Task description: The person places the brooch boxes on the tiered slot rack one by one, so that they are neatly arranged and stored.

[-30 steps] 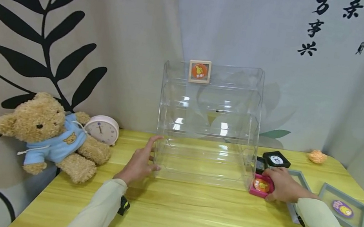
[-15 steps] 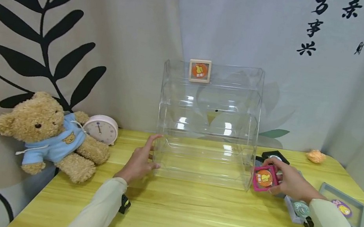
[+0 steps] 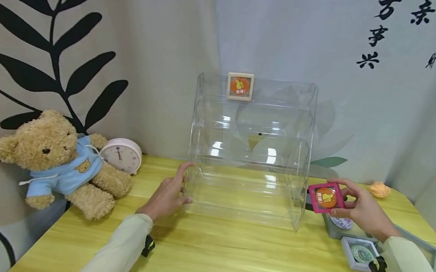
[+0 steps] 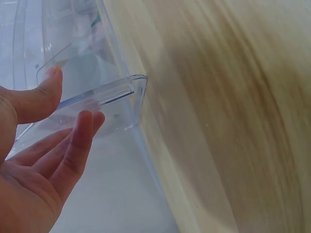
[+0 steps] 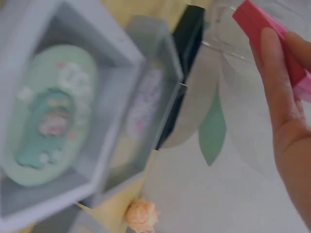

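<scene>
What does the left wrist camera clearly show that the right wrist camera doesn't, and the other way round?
Only the left wrist view: the left hand, thumb and fingers apart beside the rack.

Clearly only the right wrist view: the right hand gripping a pink frame, the light-gray frame with its green oval plaque, a black frame, and an orange ornament. Faint shapes through the plastic on the left are too blurred to name.

Both: the clear plastic rack and wooden tabletop.

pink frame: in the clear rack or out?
Out. In the head view, the pink frame is pinched in the right hand, to the right of the clear rack.
</scene>
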Demonstrator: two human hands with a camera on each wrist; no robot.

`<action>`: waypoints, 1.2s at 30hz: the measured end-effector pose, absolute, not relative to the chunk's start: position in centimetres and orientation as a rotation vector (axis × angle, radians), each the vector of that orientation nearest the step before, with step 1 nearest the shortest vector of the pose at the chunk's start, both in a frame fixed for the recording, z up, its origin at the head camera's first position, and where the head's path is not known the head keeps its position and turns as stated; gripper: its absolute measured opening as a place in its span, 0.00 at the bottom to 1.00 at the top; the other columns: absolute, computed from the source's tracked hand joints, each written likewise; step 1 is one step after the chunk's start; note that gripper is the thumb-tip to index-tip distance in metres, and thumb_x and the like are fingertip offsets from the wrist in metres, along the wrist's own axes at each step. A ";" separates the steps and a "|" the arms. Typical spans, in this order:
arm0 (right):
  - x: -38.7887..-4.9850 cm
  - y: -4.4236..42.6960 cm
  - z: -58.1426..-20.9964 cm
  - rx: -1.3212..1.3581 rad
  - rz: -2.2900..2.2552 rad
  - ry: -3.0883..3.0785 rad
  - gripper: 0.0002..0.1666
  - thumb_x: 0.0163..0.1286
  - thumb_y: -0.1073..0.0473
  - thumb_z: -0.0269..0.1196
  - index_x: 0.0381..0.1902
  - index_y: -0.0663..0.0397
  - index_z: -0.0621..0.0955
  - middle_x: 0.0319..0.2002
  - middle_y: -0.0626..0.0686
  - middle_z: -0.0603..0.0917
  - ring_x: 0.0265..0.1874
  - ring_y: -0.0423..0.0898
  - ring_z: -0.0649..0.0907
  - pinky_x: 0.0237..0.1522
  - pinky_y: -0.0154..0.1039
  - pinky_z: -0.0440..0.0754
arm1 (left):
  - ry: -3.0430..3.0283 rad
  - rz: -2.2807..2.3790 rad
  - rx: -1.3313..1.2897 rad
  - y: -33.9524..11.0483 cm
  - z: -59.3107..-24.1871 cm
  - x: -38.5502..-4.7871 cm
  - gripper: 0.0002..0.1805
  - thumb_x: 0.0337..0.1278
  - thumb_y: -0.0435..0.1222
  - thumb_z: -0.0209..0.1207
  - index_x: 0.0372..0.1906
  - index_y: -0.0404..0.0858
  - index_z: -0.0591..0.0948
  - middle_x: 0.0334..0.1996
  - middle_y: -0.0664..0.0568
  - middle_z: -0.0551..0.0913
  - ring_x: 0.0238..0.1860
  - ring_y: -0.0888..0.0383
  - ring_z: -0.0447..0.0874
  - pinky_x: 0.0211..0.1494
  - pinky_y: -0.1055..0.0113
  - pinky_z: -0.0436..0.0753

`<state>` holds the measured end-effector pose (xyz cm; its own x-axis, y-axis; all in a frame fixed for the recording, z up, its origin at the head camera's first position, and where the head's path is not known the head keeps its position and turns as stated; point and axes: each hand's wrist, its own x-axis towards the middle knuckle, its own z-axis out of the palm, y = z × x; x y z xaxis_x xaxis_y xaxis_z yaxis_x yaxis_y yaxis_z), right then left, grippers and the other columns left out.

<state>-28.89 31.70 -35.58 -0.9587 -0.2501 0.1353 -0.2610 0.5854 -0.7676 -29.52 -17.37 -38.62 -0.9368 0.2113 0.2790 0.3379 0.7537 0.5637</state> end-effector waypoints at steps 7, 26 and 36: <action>-28.9 31.8 -32.7 0.396 1.419 -2.657 0.49 0.62 0.60 0.72 0.76 0.43 0.62 0.48 0.52 0.78 0.39 0.35 0.85 0.39 0.34 0.88 | -2.722 -0.952 -0.470 -17.3 -38.6 -29.8 0.54 0.47 0.30 0.74 0.76 0.53 0.54 0.51 0.32 0.85 0.42 0.45 0.88 0.41 0.57 0.87; -32.5 26.5 -24.0 0.527 1.702 -2.309 0.40 0.71 0.72 0.59 0.75 0.39 0.63 0.49 0.48 0.75 0.45 0.35 0.85 0.41 0.29 0.88 | -2.734 -0.993 -0.435 -17.0 -38.5 -30.0 0.55 0.47 0.29 0.74 0.76 0.55 0.53 0.56 0.33 0.83 0.48 0.42 0.87 0.47 0.52 0.88; -36.4 20.2 -18.1 0.486 1.489 -2.326 0.40 0.71 0.75 0.55 0.74 0.35 0.66 0.48 0.48 0.72 0.56 0.53 0.80 0.45 0.28 0.87 | -2.761 -0.961 -0.368 -16.8 -38.6 -29.8 0.56 0.47 0.28 0.74 0.75 0.58 0.53 0.46 0.36 0.86 0.37 0.51 0.83 0.39 0.60 0.85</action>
<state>-36.35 20.24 -18.12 -0.8852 -0.1034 0.4535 -0.4551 0.3934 -0.7988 -29.79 -16.75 -38.65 -0.9500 0.1688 0.2626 0.2954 0.7581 0.5814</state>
